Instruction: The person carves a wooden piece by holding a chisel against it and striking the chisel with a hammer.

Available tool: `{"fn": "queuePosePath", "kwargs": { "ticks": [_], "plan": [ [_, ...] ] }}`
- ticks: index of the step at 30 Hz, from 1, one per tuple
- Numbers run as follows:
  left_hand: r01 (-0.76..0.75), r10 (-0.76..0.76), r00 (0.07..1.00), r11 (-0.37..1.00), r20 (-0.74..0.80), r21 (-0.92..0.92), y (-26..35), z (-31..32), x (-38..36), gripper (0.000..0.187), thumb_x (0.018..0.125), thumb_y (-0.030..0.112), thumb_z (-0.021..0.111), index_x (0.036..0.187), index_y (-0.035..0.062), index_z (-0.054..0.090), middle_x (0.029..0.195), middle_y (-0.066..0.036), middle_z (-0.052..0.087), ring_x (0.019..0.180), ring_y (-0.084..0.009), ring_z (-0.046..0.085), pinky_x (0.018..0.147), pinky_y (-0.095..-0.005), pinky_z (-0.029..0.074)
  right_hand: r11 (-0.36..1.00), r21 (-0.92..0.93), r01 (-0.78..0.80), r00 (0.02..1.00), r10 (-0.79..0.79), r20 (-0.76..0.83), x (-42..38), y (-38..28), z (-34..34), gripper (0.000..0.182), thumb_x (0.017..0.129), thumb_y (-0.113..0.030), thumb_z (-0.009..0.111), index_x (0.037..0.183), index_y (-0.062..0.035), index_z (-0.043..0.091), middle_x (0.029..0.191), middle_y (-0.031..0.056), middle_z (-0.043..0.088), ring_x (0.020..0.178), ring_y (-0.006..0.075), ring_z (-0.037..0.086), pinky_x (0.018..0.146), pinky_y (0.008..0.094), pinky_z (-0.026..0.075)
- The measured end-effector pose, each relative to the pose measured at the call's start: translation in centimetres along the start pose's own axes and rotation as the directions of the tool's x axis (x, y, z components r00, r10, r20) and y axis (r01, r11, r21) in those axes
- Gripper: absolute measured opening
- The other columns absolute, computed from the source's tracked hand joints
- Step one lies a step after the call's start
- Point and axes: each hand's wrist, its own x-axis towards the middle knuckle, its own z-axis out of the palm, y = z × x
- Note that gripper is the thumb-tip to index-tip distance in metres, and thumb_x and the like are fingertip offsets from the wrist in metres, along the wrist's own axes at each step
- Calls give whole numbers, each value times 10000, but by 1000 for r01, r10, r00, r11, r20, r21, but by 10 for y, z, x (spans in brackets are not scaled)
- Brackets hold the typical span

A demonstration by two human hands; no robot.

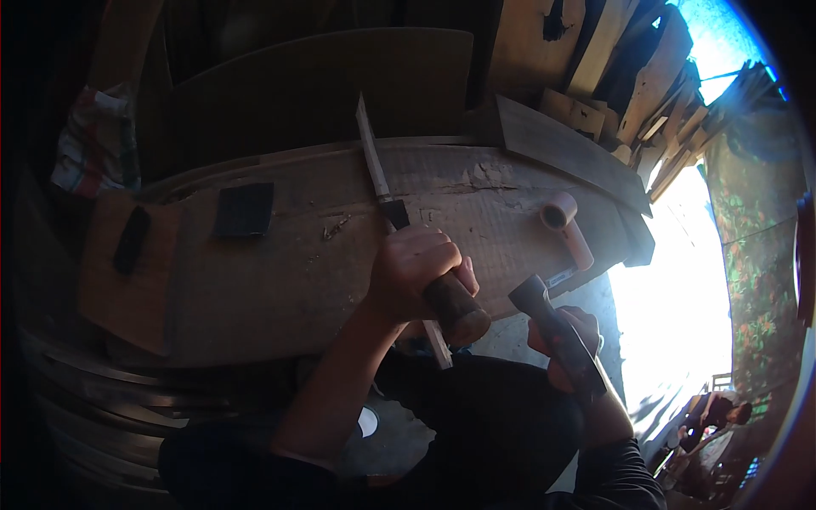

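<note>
Head view: the left hand has its fingers wrapped tight around the brown wooden handle of a chisel, whose dark blade end rests on a thin wooden strip. The strip lies across the tabletop, running from the far edge toward the near one, and its near end juts out past the tabletop's edge below the left hand. The right hand, near and to the right, grips a dark mallet; its fingers are closed around the shaft, and the head points up and left toward the tabletop's near edge. Just beyond the mallet's head, a pale wooden mallet lies on the right part of the tabletop. A dark square block sits on the left part, and a few small chips lie between it and the strip. Stacked planks lean at far right.
</note>
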Motion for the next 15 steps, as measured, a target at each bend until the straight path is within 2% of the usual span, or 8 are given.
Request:
{"fn": "queuePosePath", "kwargs": {
  "ticks": [1, 4, 7, 8, 10, 12, 14, 15],
  "plan": [
    [-17, 18, 1000, 1000, 18, -24, 1, 1, -1, 246, 680, 167, 785, 633, 126, 547, 570, -33, 587, 511, -199, 619, 516, -329, 481, 1000, 4, 1, 1000, -1, 7, -2, 0, 3, 426, 1016, -326, 546, 845, 61, 598, 693, 89, 560, 598, 170, 540, 612, 320, 492],
    [0, 0, 1000, 999, 10, 48, -2, 5, -3, 256, 679, 206, 792, 634, 139, 550, 575, -36, 593, 520, -199, 629, 528, -332, 498, 978, -69, -199, 975, 190, -114, -14, 4, 7, 399, 1009, -302, 571, 849, 61, 618, 699, 80, 573, 609, 161, 549, 594, 310, 477],
    [32, -32, 999, 999, -3, 0, 0, 2, 2, 257, 670, 214, 797, 636, 138, 554, 582, -39, 600, 529, -200, 640, 539, -332, 515, 961, -6, -278, 952, 275, -134, -12, -1, 2, 339, 993, -257, 596, 873, 56, 644, 731, 75, 598, 630, 152, 559, 629, 313, 500],
    [33, -33, 999, 999, -5, 1, -1, 3, 5, 257, 670, 214, 797, 636, 138, 554, 582, -39, 600, 529, -200, 640, 539, -332, 515, 986, -60, -156, 985, 150, -89, 1, -13, 2, 255, 913, -206, 640, 831, 35, 624, 687, 88, 601, 573, 216, 583, 569, 324, 482],
    [-35, 33, 994, 999, -107, -16, 0, 5, 8, 246, 672, 32, 700, 623, 79, 464, 538, -60, 467, 441, -204, 502, 444, -317, 415, 994, -102, -40, 999, 37, -32, 13, -30, -2, 192, 833, -155, 684, 789, 13, 603, 643, 102, 603, 516, 281, 608, 510, 335, 465],
    [-15, 13, 994, 1000, -110, -17, 3, 2, 9, 241, 677, 39, 702, 624, 84, 470, 539, -60, 480, 450, -204, 520, 450, -319, 425, 970, -161, 182, 978, -162, 130, 22, -39, -2, 228, 833, -188, 681, 767, 6, 581, 641, 109, 588, 509, 291, 598, 502, 351, 452],
    [7, -9, 993, 1000, -120, -16, 2, 3, 11, 237, 682, 47, 703, 625, 88, 476, 540, -60, 492, 458, -204, 538, 457, -321, 434, 940, -138, 311, 933, -275, 231, 30, -50, 0, 254, 833, -209, 678, 748, 0, 562, 640, 114, 576, 503, 294, 591, 497, 367, 442],
    [13, -22, 994, 997, -104, -78, -2, 7, 12, 234, 682, 61, 717, 628, 91, 492, 548, -65, 513, 473, -210, 560, 467, -322, 443, 942, -173, 288, 945, -250, 210, 30, -54, 4, 253, 840, -215, 670, 743, -9, 560, 646, 115, 582, 512, 294, 597, 514, 361, 451]
  ]
}}
